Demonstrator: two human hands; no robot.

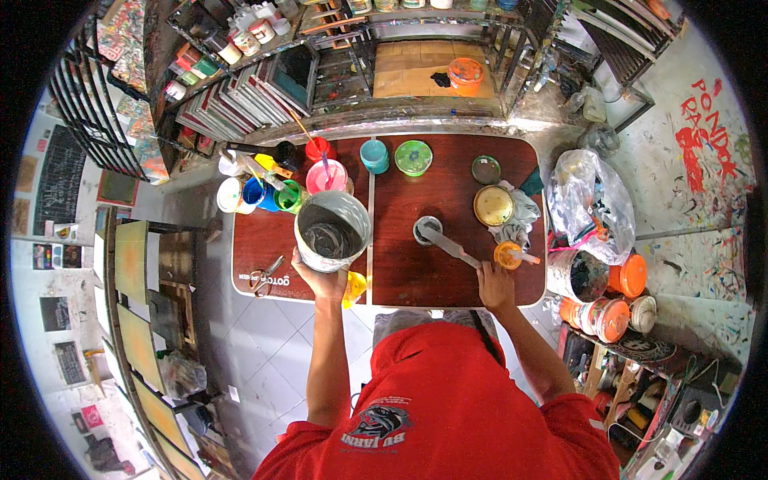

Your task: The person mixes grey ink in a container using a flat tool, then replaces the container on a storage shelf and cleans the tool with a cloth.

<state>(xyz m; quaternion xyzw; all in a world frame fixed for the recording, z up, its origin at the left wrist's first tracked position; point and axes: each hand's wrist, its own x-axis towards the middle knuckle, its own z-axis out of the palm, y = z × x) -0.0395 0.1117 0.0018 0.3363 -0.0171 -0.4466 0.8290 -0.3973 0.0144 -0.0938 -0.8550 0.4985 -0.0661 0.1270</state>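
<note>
Bucket (332, 210) in left hand (322, 281), spatula (453, 246) in right hand (494, 284)

The bucket is at the near edge of the table (456, 176), left of the centre seam. Its mouth faces upward and dark grey paint (324, 238) coats the inside. Whether its base touches the table cannot be told.

Left hand: gripping the near, lower side of the bucket. The thumb lies along the left side; the other fingers are mostly hidden.

Right hand: fingers closed on the near end of the spatula. The far end lies at the mouth of a small cup (415, 233), right of the seam.

Surroundings:
- Right of the spatula: 1 orange cup (504, 258), near the right hand.
- Beyond the small cup: 2 tubs, 1 blue-green tub (374, 157) and 1 green tub (413, 158).
- Directly beyond the bucket: 1 tub of pink paint (322, 178).
- Left of the bucket: 1 pair of scissors (264, 279), well apart from the left hand.
</note>
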